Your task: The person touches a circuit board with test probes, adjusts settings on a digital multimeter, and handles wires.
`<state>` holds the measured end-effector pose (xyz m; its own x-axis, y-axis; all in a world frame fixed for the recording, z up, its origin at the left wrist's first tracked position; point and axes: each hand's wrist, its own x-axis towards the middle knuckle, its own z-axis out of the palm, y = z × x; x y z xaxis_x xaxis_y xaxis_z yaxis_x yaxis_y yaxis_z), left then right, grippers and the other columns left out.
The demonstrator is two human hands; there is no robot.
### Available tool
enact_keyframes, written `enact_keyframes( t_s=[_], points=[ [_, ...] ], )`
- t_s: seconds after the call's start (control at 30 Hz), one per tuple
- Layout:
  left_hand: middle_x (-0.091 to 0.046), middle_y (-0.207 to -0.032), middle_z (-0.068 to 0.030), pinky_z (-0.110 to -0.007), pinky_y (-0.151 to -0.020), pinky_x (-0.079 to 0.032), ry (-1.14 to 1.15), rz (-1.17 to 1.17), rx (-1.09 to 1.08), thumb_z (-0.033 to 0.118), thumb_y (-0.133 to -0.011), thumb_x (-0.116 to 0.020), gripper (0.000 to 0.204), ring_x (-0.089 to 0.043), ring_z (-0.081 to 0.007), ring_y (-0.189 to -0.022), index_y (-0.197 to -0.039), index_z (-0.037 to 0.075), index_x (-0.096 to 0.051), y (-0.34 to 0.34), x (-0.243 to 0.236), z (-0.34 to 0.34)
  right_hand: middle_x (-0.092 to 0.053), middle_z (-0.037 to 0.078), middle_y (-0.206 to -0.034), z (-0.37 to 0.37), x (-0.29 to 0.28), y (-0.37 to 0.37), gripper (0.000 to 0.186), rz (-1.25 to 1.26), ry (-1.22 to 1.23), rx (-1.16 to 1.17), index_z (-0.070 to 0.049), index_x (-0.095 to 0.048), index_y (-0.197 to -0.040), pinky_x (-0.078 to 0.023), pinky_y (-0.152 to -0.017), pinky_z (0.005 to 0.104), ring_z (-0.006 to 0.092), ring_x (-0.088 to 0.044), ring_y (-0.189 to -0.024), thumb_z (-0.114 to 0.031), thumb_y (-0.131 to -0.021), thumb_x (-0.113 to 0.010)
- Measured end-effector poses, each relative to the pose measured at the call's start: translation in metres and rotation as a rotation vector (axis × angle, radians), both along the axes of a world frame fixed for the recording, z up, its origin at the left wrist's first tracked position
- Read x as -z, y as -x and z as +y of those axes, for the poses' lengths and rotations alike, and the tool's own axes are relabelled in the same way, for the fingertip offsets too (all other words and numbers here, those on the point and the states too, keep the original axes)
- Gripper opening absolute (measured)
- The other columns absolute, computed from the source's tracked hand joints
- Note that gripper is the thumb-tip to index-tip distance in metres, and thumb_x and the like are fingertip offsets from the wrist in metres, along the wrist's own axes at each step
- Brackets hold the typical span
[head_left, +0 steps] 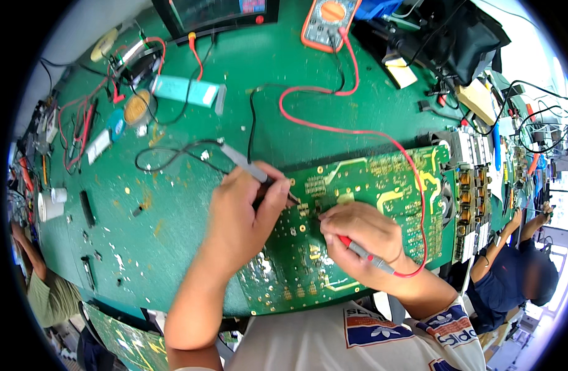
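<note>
A large green circuit board [352,179] lies on the green bench in front of me, solder side up. My left hand [243,201] pinches a grey-and-black test probe [243,162], its tip slanting down to the board near the upper left part. In my right hand [361,232] is a red-and-grey test probe [358,248], its tip hidden by my fingers close to the board. A red lead [418,185] runs from that probe to an orange multimeter [329,25] at the back. The black lead [179,148] loops on the bench to the left.
Back left stand a dark-framed screen device [219,15], a teal box [185,91] and a round tin [138,108]. Coils and heatsinks [466,204] edge the board's right side. A black bag [469,46] sits back right. Other people are seated at both sides.
</note>
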<state>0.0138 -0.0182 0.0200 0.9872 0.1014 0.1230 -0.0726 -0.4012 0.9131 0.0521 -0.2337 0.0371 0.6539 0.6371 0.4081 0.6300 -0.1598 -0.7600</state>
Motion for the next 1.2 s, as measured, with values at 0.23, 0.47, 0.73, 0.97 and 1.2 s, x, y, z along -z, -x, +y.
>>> enact_keyframes(
  t_s=[0.23,0.47,0.73,0.97,1.2],
  points=[
    [-0.066,-0.073,-0.0102,-0.030,-0.059,-0.051,0.099,-0.019,-0.062,0.012,-0.097,-0.064,0.014,-0.070,-0.0202,-0.065,-0.092,-0.001,-0.063,0.000,0.002,-0.003,-0.067,0.014,-0.080,0.002,0.006,-0.001,0.028,-0.064,0.001,0.034,0.002,-0.065,-0.091,-0.055,-0.065,0.0361,0.0298,-0.070,-0.072,0.016,-0.067,-0.070],
    [-0.066,-0.080,-0.0083,-0.027,-0.063,-0.051,0.227,0.041,-0.072,0.014,-0.101,-0.060,0.016,-0.068,-0.0142,-0.071,-0.097,-0.002,-0.062,0.003,0.009,-0.004,-0.067,0.014,-0.080,0.001,0.007,-0.001,0.027,-0.016,0.000,0.027,0.003,-0.066,-0.091,-0.057,-0.067,0.0365,0.0301,-0.071,-0.074,0.016,-0.067,-0.069],
    [-0.065,-0.098,-0.0093,-0.026,-0.074,-0.052,0.157,0.130,-0.015,0.015,-0.105,-0.052,0.020,-0.064,-0.0127,-0.081,-0.103,-0.004,-0.060,0.006,0.000,0.001,-0.068,0.016,-0.081,-0.002,0.008,-0.003,0.023,0.020,-0.029,-0.014,0.005,-0.066,-0.091,-0.058,-0.069,0.0396,0.0319,-0.071,-0.075,0.013,-0.069,-0.068],
    [-0.063,-0.104,-0.0153,-0.029,-0.077,-0.054,0.229,0.117,-0.012,0.014,-0.105,-0.049,0.021,-0.067,-0.0178,-0.083,-0.107,-0.005,-0.057,0.008,0.002,0.004,-0.068,0.017,-0.077,-0.001,0.006,-0.002,0.020,0.041,-0.012,0.015,0.005,-0.066,-0.087,-0.060,-0.071,0.0403,0.0309,-0.072,-0.076,0.014,-0.069,-0.066],
    [-0.063,-0.104,-0.0179,-0.031,-0.079,-0.054,0.187,0.121,-0.011,0.018,-0.106,-0.048,0.024,-0.068,-0.0196,-0.083,-0.107,-0.005,-0.056,0.008,0.000,0.004,-0.067,0.015,-0.074,0.000,0.005,-0.002,0.021,0.014,0.015,0.052,0.005,-0.065,-0.084,-0.061,-0.071,0.0413,0.0304,-0.072,-0.073,0.015,-0.066,-0.064]
  ],
)
